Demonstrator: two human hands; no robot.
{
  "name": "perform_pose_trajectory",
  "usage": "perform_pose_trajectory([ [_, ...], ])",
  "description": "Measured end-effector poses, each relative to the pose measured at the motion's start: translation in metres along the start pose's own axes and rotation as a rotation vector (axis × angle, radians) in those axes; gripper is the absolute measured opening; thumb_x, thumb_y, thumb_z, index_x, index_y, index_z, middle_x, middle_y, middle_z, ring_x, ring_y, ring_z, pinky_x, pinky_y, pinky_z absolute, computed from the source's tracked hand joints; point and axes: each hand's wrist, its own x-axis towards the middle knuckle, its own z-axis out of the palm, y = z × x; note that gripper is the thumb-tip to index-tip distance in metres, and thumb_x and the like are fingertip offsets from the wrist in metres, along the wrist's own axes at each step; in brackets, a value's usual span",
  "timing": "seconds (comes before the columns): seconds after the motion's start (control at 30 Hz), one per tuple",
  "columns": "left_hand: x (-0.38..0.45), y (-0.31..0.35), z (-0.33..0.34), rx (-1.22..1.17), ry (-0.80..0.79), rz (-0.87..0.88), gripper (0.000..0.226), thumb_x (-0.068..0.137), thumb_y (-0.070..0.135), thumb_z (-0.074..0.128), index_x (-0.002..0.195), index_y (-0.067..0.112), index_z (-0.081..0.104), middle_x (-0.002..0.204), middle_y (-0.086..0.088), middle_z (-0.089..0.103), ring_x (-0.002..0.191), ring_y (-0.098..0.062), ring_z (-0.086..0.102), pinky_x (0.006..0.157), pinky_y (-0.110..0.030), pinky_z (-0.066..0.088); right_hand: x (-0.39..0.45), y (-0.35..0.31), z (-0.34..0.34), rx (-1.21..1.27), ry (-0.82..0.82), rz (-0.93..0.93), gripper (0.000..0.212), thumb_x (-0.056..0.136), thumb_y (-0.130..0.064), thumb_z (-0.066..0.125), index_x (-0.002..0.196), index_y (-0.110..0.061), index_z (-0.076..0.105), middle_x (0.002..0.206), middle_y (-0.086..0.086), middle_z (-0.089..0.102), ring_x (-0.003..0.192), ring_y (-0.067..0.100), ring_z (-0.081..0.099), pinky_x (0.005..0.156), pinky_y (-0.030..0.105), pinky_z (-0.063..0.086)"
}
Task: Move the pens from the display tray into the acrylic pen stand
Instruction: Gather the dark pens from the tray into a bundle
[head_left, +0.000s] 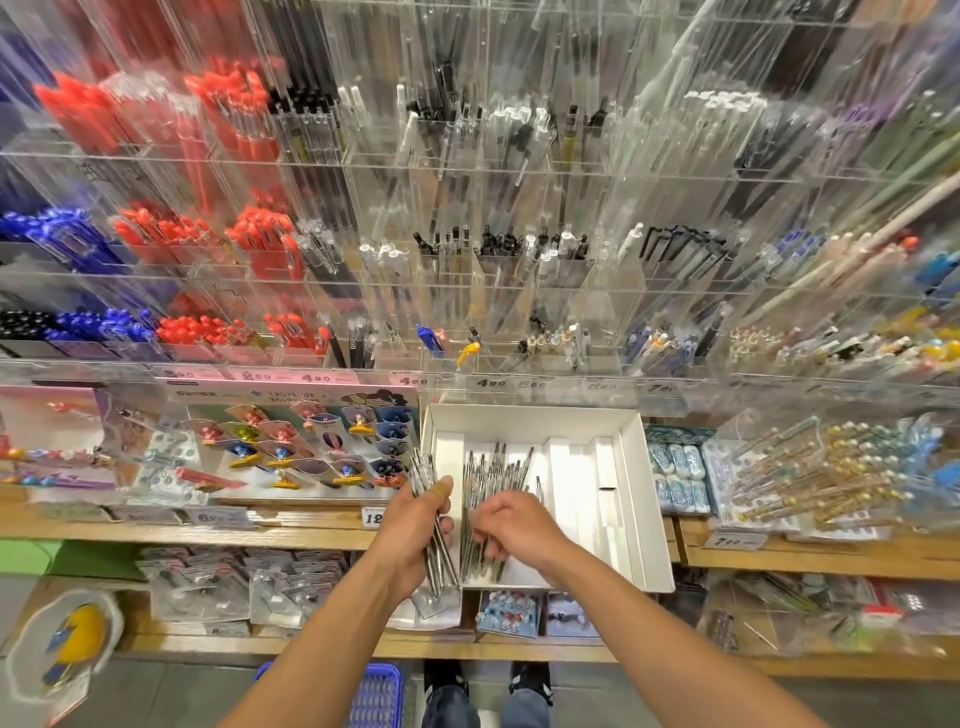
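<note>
Your left hand (415, 525) grips a bundle of pens (434, 525), thumb clamped across them, at the white display tray's (641, 499) left edge. Your right hand (511, 525) curls down into the loose pens (493, 478) in the tray; whether it's pinching any, I can't tell. Beyond rise the acrylic pen stands (467, 270).

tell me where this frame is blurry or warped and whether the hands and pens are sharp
Head view: edges smear with motion blur, worst on the acrylic pen stand at the top and the right shelf; wide-angle lens bows the shelves. The centre is sharper: left hand gripping a bundle of pens, right hand over pens in the white display tray. Lighting even; faint glare on acrylic.
</note>
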Motion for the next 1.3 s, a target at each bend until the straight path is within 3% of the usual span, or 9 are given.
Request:
perform_pose_trajectory([
  [0.1,0.002,0.001,-0.005,-0.023,-0.004,-0.027,0.004,0.099,0.009,0.053,0.100,0.008,0.049,0.067,-0.003,0.049,0.047,-0.011,0.046,0.040,-0.023,0.041,0.028,0.014,0.005,-0.252,0.194,0.136,0.030,0.092,-0.025,0.063,0.066,-0.014,0.054,0.063,-0.001,0.058,0.052,0.013,0.057,0.070,0.029,0.056],
  [0.23,0.000,0.001,-0.008,-0.023,-0.011,-0.040,0.003,0.099,0.008,0.053,0.098,0.008,0.050,0.062,-0.001,0.051,0.045,-0.011,0.045,0.039,-0.023,0.039,0.054,0.022,0.032,-0.519,0.267,0.222,0.030,0.093,-0.025,0.060,0.067,-0.017,0.047,0.065,-0.003,0.053,0.052,0.009,0.049,0.044,0.022,0.037],
  [0.63,0.001,-0.002,-0.011,-0.031,-0.010,-0.044,0.006,0.097,0.009,0.057,0.098,0.008,0.051,0.062,-0.002,0.056,0.047,-0.011,0.046,0.043,-0.025,0.039,0.051,0.026,0.023,-0.579,0.232,0.252,0.021,0.096,-0.016,0.049,0.076,-0.012,0.051,0.068,-0.003,0.049,0.055,0.009,0.047,0.045,0.021,0.035],
  [0.73,0.001,-0.001,-0.009,-0.010,-0.010,-0.037,0.007,0.096,0.010,0.060,0.098,0.007,0.053,0.068,-0.004,0.055,0.049,-0.011,0.048,0.047,-0.026,0.041,0.036,0.018,0.013,-0.447,0.217,0.161,0.038,0.099,-0.029,0.052,0.065,-0.015,0.046,0.060,0.001,0.048,0.051,0.010,0.045,0.064,0.028,0.052],
  [0.83,0.000,0.000,-0.008,0.038,-0.010,-0.015,0.031,0.087,0.020,0.072,0.107,0.002,0.057,0.089,-0.011,0.059,0.067,-0.015,0.059,0.059,-0.028,0.050,0.009,-0.001,0.011,-0.267,0.195,-0.005,0.025,0.094,-0.039,0.060,0.095,-0.014,0.063,0.088,0.004,0.068,0.067,0.011,0.059,0.069,0.024,0.051],
  [0.93,-0.003,0.000,-0.005,0.072,-0.046,-0.014,0.087,0.076,0.036,0.081,0.141,-0.005,0.039,0.116,-0.018,0.066,0.101,-0.027,0.066,0.088,-0.044,0.055,-0.015,-0.021,0.016,-0.109,0.059,-0.137,0.032,0.088,-0.039,0.068,0.111,-0.019,0.059,0.081,-0.004,0.072,0.057,-0.002,0.061,0.055,0.015,0.047],
  [1.07,-0.007,0.001,0.000,-0.066,-0.116,-0.036,0.098,0.074,0.025,0.083,0.151,0.003,0.026,0.110,-0.024,0.069,0.090,-0.035,0.072,0.074,-0.050,0.059,-0.025,-0.028,0.023,-0.048,0.089,-0.178,0.025,0.084,-0.032,0.073,0.095,-0.019,0.054,0.080,0.005,0.072,0.056,0.008,0.062,0.057,0.024,0.049],
  [1.17,-0.005,0.001,-0.001,-0.002,-0.102,-0.059,0.078,0.079,0.019,0.078,0.142,-0.003,0.036,0.101,-0.026,0.072,0.090,-0.039,0.063,0.082,-0.055,0.049,-0.025,-0.021,0.022,0.028,0.056,-0.188,0.023,0.084,-0.030,0.074,0.092,-0.014,0.059,0.082,0.009,0.073,0.059,0.012,0.063,0.058,0.026,0.052],
  [1.3,-0.003,0.003,-0.003,0.001,-0.101,-0.073,0.017,0.092,0.013,0.064,0.100,0.004,0.052,0.058,-0.002,0.056,0.047,-0.014,0.051,0.045,-0.029,0.045,-0.014,-0.004,0.001,-0.034,0.071,-0.076,0.017,0.093,-0.040,0.059,0.090,-0.023,0.063,0.089,-0.004,0.073,0.059,0.004,0.066,0.062,0.026,0.059],
])
